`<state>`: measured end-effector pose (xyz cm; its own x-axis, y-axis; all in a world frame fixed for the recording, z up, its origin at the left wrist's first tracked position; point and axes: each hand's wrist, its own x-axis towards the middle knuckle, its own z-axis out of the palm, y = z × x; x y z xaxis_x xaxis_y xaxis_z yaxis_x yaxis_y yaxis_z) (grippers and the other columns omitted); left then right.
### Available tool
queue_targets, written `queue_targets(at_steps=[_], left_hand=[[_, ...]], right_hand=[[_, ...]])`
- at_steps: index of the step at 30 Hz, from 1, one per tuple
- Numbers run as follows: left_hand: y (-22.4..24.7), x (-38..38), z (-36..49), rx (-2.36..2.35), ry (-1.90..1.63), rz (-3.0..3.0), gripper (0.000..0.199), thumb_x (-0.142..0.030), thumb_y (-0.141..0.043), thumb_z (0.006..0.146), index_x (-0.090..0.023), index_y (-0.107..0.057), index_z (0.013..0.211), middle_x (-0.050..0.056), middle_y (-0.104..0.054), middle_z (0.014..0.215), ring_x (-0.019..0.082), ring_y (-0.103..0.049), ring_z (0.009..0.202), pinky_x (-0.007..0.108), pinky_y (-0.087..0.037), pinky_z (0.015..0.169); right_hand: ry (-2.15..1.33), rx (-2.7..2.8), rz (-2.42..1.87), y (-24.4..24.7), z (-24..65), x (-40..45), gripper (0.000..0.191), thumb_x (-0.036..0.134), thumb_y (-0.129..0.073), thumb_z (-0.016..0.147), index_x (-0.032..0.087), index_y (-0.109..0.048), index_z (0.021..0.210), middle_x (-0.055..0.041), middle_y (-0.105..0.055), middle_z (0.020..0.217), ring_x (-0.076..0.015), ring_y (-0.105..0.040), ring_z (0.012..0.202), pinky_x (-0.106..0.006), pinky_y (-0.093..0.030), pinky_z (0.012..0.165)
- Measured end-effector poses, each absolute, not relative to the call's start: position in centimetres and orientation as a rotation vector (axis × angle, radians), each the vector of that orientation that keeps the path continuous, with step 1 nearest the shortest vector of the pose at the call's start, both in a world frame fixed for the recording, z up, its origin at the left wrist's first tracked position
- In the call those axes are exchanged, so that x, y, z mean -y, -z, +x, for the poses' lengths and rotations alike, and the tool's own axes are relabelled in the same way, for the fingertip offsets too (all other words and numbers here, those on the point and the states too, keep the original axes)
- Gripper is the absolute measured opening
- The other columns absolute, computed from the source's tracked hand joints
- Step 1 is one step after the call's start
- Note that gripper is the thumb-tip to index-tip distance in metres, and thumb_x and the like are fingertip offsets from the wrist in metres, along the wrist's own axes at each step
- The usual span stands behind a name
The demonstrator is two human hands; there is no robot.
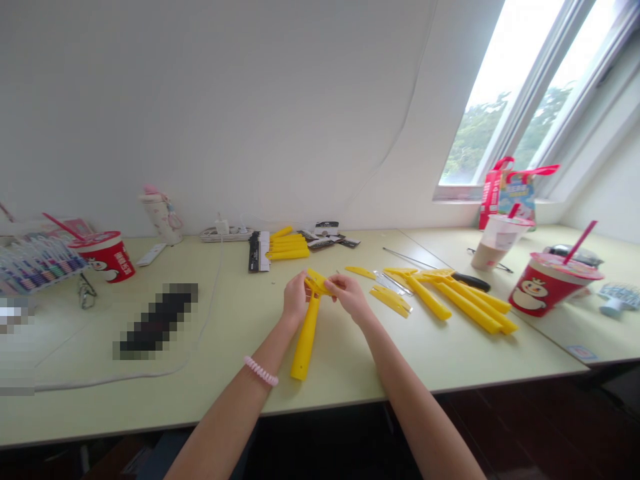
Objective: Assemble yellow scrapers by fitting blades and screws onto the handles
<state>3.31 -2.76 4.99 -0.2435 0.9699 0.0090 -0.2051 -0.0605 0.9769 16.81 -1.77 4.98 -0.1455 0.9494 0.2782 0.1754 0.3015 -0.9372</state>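
Note:
A yellow tool (306,340) with a thick handle points toward the table's front edge, its head between my two hands. My left hand (296,297) is closed on the left side of that head. From the right, my right hand (347,295) pinches a yellow piece (319,281) at the head's top. Just right of my hands lie flat yellow plates (390,300) and thin clear strips (394,283). Several more yellow handled tools (470,303) are spread farther right.
Yellow handles (290,248) and black packets (327,237) lie at the back beside a power strip (225,233). A red cup (107,257) and pen rack (40,263) stand left; another red cup (545,287), a clear cup (495,247) and a bag (510,193) stand right.

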Motion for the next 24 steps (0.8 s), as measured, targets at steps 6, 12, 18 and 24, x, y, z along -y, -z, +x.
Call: queue_targets(at_steps=[6, 12, 18, 24], left_hand=[[-5.2, 2.6, 2.0, -1.255, -1.549, 0.945, 0.021, -0.033, -0.054, 0.068, -0.013, -0.059, 0.064, 0.005, -0.063, 0.057, 0.014, -0.058, 0.048, 0.025, -0.047, 0.05], [-5.1, 2.5, 2.0, -1.256, -1.534, 0.905, 0.017, -0.028, -0.053, 0.067, -0.013, -0.059, 0.063, 0.005, -0.063, 0.057, 0.013, -0.058, 0.048, 0.024, -0.047, 0.051], [-5.2, 2.7, 2.0, -1.183, -1.518, 0.781, 0.013, -0.025, -0.053, 0.064, -0.013, -0.057, 0.064, 0.002, -0.062, 0.057, 0.011, -0.057, 0.051, 0.021, -0.044, 0.051], [-5.2, 2.9, 2.2, -1.107, -1.512, 0.73, 0.012, -0.025, -0.056, 0.062, -0.013, -0.056, 0.063, 0.002, -0.061, 0.056, 0.01, -0.055, 0.05, 0.021, -0.042, 0.051]], right_hand=[[-0.977, 1.589, -1.074, -4.7, 16.9, 1.5, 0.029, 0.046, -0.06, 0.068, 0.017, -0.06, 0.068, -0.0005, -0.055, 0.058, -0.0106, -0.046, 0.046, -0.025, -0.038, 0.047], [-0.98, 1.59, -1.129, -4.8, 16.7, 1.8, 0.025, 0.043, -0.06, 0.068, 0.018, -0.059, 0.067, 0.0008, -0.054, 0.058, -0.0102, -0.045, 0.046, -0.024, -0.035, 0.046], [-0.968, 1.64, -1.144, -4.9, 16.7, 2.1, 0.023, 0.042, -0.061, 0.067, 0.02, -0.058, 0.07, 0.0013, -0.056, 0.061, -0.0111, -0.047, 0.053, -0.022, -0.034, 0.048], [-1.113, 1.563, -1.08, -4.7, 16.6, 2.1, 0.03, 0.042, -0.066, 0.062, 0.021, -0.051, 0.077, 0.0031, -0.056, 0.06, -0.0125, -0.051, 0.057, -0.023, -0.038, 0.053]])
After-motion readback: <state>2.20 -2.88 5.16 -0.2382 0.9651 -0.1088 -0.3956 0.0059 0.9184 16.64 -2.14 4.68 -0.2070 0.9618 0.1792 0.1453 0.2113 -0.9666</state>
